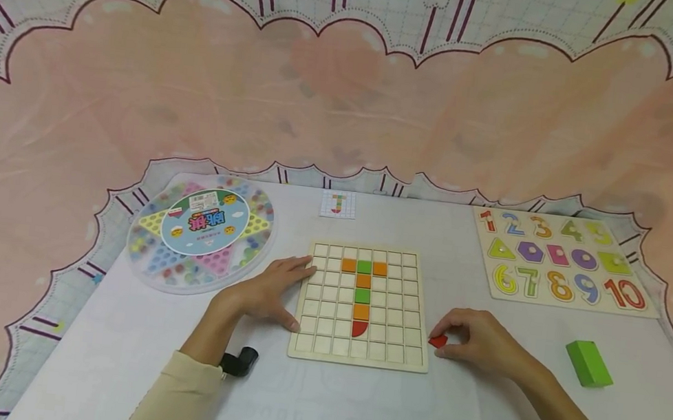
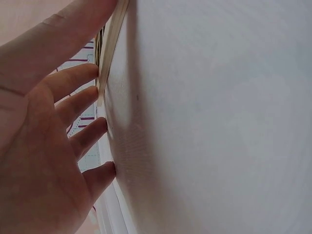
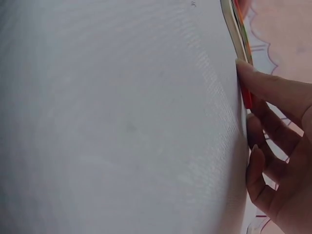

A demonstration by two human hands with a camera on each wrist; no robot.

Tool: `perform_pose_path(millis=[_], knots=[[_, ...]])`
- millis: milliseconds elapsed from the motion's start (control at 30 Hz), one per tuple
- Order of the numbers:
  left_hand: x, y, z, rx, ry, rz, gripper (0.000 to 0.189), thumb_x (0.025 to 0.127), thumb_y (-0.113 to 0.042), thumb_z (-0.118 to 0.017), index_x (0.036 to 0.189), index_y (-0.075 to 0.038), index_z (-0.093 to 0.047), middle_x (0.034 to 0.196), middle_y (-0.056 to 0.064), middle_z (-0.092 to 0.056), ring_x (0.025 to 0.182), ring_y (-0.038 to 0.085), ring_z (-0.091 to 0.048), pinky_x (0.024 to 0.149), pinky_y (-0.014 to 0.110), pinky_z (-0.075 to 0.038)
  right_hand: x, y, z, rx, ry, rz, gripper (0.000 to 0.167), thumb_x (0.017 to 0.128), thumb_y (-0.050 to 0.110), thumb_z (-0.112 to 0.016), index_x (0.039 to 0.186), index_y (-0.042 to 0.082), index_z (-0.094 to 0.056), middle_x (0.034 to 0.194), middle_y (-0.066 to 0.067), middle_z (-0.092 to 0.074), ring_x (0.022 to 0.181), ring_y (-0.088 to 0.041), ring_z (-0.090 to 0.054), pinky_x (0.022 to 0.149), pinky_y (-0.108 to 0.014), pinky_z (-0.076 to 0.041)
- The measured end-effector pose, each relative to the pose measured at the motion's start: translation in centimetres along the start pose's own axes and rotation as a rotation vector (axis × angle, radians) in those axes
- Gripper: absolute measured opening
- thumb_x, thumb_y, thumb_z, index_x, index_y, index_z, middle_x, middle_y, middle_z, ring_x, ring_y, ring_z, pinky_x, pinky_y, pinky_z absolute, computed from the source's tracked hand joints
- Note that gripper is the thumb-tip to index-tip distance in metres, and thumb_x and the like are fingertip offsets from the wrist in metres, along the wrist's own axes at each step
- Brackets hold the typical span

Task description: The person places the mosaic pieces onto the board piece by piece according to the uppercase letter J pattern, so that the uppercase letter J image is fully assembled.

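Observation:
A wooden grid board (image 1: 321, 343) lies on the white table, with orange and green square tiles forming a T-like column. A red rounded tile (image 1: 359, 328) sits at the column's foot. My left hand (image 1: 268, 290) rests at the board's left edge, thumb and fingers spread and touching the rim; the left wrist view shows the fingertips along the board's side. Just right of the board, my right hand (image 1: 483, 341) pinches a small red tile (image 1: 438, 341) between thumb and fingers. In the right wrist view the red tile (image 3: 247, 97) shows edge-on under the thumb.
A small pattern card (image 1: 338, 204) lies behind the board. To the left is a round, clear-rimmed bead game box (image 1: 204, 223). A number-and-shape puzzle board (image 1: 567, 264) lies at the back right, and a green block (image 1: 589, 364) stands near the right hand's forearm.

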State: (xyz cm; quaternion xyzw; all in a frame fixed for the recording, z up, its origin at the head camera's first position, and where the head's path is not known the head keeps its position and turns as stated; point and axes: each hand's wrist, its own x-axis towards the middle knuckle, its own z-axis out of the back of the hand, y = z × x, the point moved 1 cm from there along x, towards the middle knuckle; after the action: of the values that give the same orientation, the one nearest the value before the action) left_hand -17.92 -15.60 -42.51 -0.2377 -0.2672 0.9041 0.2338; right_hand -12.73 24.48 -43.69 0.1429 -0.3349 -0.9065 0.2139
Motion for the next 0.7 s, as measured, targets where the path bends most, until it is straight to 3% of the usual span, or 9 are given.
perform_pose_path(millis=[200,400,600,700], knots=[[0.0,0.0,0.0,0.004,-0.003,0.004,0.104,0.073,-0.024,-0.092,0.159,-0.008,-0.036,0.172,0.013,-0.018,0.158,0.040,-0.015,0.127,0.061,-0.022,-0.1,0.2,0.1,0.005,-0.013,-0.044,0.024,0.079,0.024,-0.087,0.101,0.022,-0.077,0.094,0.012,-0.075,0.084,-0.005,-0.058,0.073,-0.018,-0.048],[0.0,0.1,0.0,0.010,-0.007,0.007,0.104,0.073,-0.025,-0.092,0.159,-0.009,-0.036,0.173,0.012,-0.018,0.158,0.040,-0.015,0.127,0.061,-0.022,0.0,0.9,0.6,-0.001,-0.042,-0.074,0.021,0.080,0.020,-0.085,0.099,0.022,-0.076,0.094,0.011,-0.074,0.086,-0.005,-0.060,0.075,-0.019,-0.052],[-0.1,0.1,0.1,-0.004,-0.003,0.010,0.105,0.072,-0.023,-0.092,0.159,-0.008,-0.035,0.173,0.012,-0.018,0.159,0.040,-0.014,0.128,0.061,-0.020,0.5,0.9,1.2,0.091,-0.066,-0.026,0.023,0.079,0.009,-0.084,0.099,0.016,-0.075,0.097,0.001,-0.076,0.082,-0.002,-0.065,0.072,-0.019,-0.056],[-0.1,0.0,0.1,-0.005,0.001,0.011,0.105,0.072,-0.023,-0.092,0.159,-0.008,-0.035,0.173,0.012,-0.018,0.159,0.040,-0.014,0.128,0.061,-0.020,0.8,0.9,1.3,0.122,-0.073,0.001,0.021,0.081,0.009,-0.084,0.100,0.017,-0.077,0.102,-0.001,-0.076,0.087,0.000,-0.065,0.074,-0.018,-0.057]])
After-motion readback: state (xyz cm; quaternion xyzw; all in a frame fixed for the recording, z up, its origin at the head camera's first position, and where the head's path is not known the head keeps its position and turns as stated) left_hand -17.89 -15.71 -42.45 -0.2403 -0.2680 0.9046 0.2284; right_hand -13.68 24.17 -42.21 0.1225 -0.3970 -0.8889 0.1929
